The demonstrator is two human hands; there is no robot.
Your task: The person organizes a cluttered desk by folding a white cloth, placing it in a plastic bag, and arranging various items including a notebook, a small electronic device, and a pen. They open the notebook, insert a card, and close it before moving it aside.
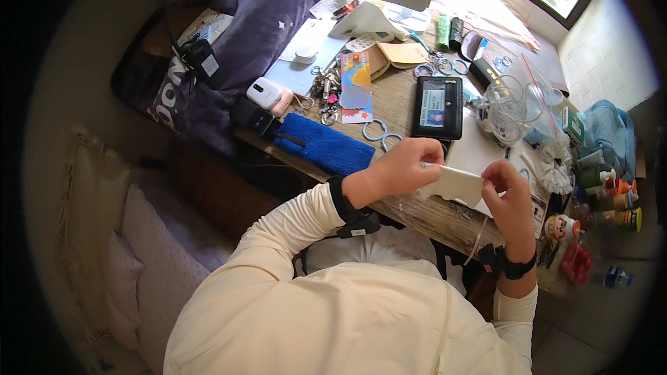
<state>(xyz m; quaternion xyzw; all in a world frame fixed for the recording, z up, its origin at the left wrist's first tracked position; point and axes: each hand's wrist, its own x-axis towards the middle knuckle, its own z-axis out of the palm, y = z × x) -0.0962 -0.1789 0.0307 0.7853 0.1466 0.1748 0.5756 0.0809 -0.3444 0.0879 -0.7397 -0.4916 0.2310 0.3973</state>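
Observation:
My left hand (404,169) pinches the left end of a thin white sheet (458,186), perhaps paper or card, over the table's near edge. At the sheet's right end, my right hand (505,192) grips its upper corner between thumb and finger. The sheet's lower edge looks uneven. Just beyond it lies a black wallet (437,109) with a card in its clear window. Blue-ringed scissors handles (383,133) lie near my left hand, beside a blue fabric pouch (325,145). A colourful printed card (356,86) rests farther back.
Keys (329,94) and a white case (264,92) are at the left. A clear bag of cables (508,107), a white scrunchie (555,166) and several bottles crowd the right side. A dark plush blanket (260,21) lies at the back left.

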